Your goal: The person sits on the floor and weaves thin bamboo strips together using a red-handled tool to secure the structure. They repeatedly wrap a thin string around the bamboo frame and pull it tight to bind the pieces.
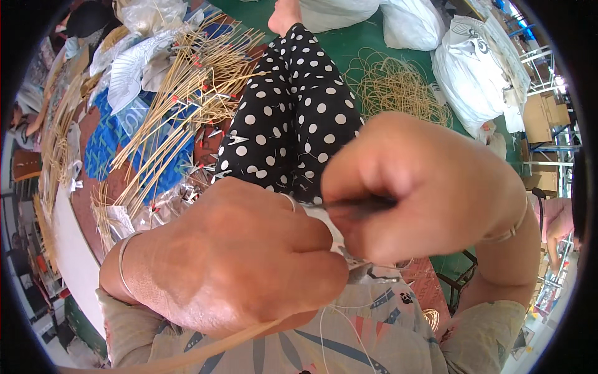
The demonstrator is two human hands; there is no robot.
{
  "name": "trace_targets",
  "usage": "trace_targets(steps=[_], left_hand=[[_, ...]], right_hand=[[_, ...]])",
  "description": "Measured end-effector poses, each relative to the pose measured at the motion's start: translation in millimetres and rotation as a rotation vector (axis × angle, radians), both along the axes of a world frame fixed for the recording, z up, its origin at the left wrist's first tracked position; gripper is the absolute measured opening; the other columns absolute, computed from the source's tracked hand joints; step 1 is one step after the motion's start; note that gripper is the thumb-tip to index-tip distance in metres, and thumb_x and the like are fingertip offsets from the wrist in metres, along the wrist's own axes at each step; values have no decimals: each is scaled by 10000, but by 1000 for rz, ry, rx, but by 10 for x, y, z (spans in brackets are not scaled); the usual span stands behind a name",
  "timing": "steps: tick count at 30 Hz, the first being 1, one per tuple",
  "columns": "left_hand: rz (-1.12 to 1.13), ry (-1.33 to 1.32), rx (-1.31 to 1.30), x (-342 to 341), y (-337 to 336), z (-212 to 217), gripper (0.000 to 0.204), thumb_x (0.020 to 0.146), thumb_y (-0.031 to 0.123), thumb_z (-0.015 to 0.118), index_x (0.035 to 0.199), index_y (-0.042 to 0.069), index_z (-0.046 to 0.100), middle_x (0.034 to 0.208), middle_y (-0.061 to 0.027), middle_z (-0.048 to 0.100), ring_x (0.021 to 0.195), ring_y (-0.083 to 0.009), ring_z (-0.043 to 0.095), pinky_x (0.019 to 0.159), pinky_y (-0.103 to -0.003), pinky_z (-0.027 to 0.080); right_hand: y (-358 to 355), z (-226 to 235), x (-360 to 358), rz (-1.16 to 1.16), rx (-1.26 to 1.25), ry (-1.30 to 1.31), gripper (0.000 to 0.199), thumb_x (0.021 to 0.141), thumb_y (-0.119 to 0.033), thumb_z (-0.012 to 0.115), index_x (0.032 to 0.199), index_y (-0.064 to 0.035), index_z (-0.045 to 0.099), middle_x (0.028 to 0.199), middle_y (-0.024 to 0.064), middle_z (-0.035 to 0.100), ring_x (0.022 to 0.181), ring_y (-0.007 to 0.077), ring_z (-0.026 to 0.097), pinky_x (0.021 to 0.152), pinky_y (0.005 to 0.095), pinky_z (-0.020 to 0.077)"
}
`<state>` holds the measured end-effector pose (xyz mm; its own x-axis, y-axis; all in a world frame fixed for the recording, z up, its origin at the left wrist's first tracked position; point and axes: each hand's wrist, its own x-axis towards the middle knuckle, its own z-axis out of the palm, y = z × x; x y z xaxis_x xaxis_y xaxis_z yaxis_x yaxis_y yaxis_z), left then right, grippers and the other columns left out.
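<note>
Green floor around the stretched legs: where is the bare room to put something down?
Bare green floor shows between the dotted trousers, white bags and coil of thin strands; another patch, between the bare foot and sticks. Left of the legs is crowded with sticks, clips and blue sheeting.

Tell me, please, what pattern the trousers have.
The trousers are black with white polka dots, seen best in the head view.

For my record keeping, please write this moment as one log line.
left hand: curled, pale strip at lower edge; right hand: curled, blurred; grip contents: unclear; left side: thin sticks; ahead-right: tangled coil
</note>
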<state>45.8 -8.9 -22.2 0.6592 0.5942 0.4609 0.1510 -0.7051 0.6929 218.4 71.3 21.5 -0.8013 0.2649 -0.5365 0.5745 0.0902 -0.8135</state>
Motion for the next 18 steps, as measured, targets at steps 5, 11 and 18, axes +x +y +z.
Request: trace_targets(steps=[5, 11, 18], left_hand=[[23, -32, -35, -28, 17, 36, 122, 577, 3, 620, 676, 44, 562, 501, -40, 460, 377, -178, 451, 335, -287, 305], [76, -100, -82, -51, 29, 69, 123, 600, -14, 619, 709, 43, 605, 471, -36, 478, 340, -174, 441, 320, -279, 276], [16, -116, -133, -91, 65, 103, 134, 606, 3, 648, 726, 49, 610, 486, -28, 485, 360, -168, 461, 324, -285, 287]], right_hand=[[70, -178, -127, 4, -128, 70, 183, 623, -153, 520, 600, 24, 562, 478, 60, 491, 458, 116, 477, 445, 263, 372], [79, -345, -18, -172, -306, 321, 120, 676, -87, 574, 748, 8, 593, 639, 21, 561, 568, 82, 505, 523, 224, 403], [48, -339, 153, -105, -436, 466, 224, 653, -52, 645, 848, 53, 611, 742, 78, 596, 660, 103, 544, 508, 197, 363]])
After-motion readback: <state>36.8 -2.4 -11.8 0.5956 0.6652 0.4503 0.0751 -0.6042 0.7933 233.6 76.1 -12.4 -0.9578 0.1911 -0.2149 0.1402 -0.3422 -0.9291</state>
